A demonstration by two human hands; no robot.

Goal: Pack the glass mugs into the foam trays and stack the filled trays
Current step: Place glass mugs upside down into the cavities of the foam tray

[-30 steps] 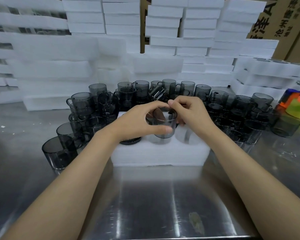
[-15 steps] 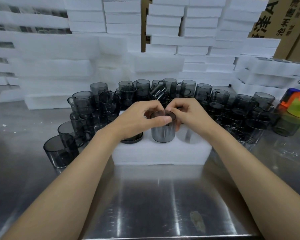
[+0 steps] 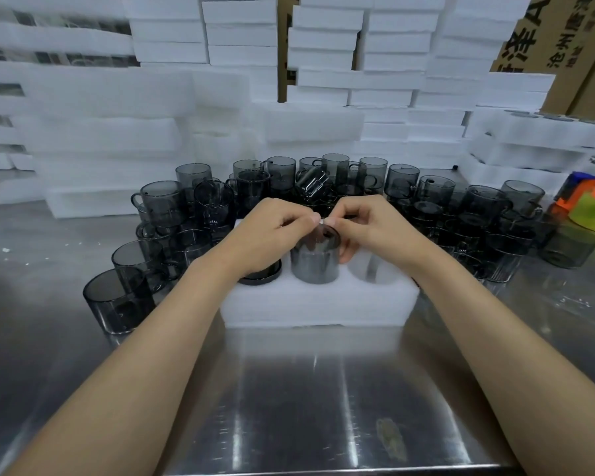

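The shiny steel bench (image 3: 289,407) carries a white foam tray (image 3: 316,307) near its middle. In the tray's front row, the middle hole holds a grey glass mug (image 3: 315,266). The mug stands up straight but sits only part way down, so it likely needs a gentle push. To its left a second mug (image 3: 260,274) sits low in the foam. To its right the end hole (image 3: 371,269) shows no mug.

The left hand (image 3: 272,231) and the right hand (image 3: 375,228) are on top of the mug, one on each side. Both have curled fingers. Their thumbs and first fingers pinch the rim, almost touching each other.

Glass is hard, smooth and slippery, and it can crack. The rim or the round wall looks like the best place to hold it. The foam looks soft and light.

Behind the tray stand many loose mugs (image 3: 437,201). Foam stacks (image 3: 323,63) rise along the far edge.
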